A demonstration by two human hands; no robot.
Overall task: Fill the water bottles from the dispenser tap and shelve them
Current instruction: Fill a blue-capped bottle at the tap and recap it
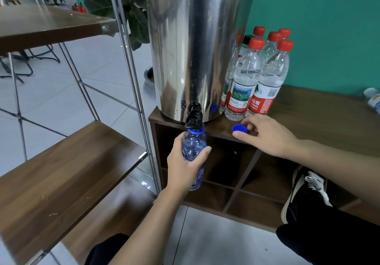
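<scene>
Holding a blue bottle [194, 153] upright, the left hand [185, 163] has its fingers and thumb curled round the body, grip closed on it. Bottle mouth sits directly under the black tap [194, 113] of the steel dispenser [197, 44], uncapped, just in front of the desk [320, 118] edge. Cannot tell if water is flowing. Right hand [267, 136] rests on the desk front edge to the right of the tap, fingertips at the blue cap [239, 129] lying there, thumb just below it, forefinger at its right side; a loose pinch, touching the cap, not lifted. Dispenser stands at the left end of the desk. Cluster of clear bottles with red caps [257, 75] stands on the desk just right of the dispenser, touching each other, near the green wall [329, 28]. Another bottle [373, 99] lies at the far right, cut off by the frame edge. Left of the dispenser stands a metal-framed shelf rack [67, 172] with brown boards. Desk has open cubbies below. Black shoe [306, 195] and dark trouser leg lower right.
</scene>
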